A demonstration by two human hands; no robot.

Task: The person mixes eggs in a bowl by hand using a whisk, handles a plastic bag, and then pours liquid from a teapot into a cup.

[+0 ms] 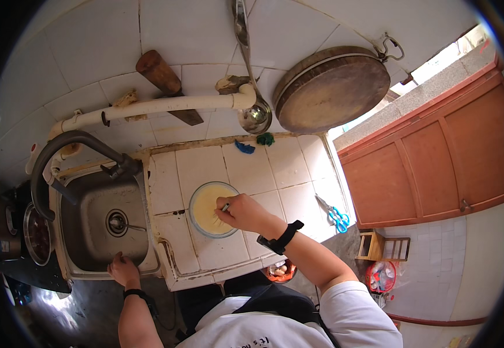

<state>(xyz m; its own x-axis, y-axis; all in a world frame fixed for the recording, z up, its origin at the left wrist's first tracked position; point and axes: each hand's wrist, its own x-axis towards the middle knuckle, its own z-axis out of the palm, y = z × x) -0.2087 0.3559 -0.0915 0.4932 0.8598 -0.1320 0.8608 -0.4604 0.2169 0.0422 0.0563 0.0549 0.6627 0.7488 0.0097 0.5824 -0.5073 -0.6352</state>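
Note:
A clear glass bowl (192, 222) of pale yellow liquid (206, 206) stands on the white tiled counter (252, 191). My right hand (243, 212) is over the bowl, gripping the metal handle of a whisk (225, 207). Its thin wires dip into the liquid, partly hidden by my fingers. To the left, my left hand (124, 269) rests at the front rim of the steel sink (104, 252), with its fingers bent over the edge and nothing visible in them. A metal spoon (132, 227) lies in the sink with its head at the drain.
A dark faucet (78, 135) arches over the sink. Blue-handled scissors (337, 215) lie near the counter's right edge. Blue and green scraps (265, 139) sit by the wall. A ladle (254, 113), a cleaver (169, 82) and a round chopping board (334, 91) hang above.

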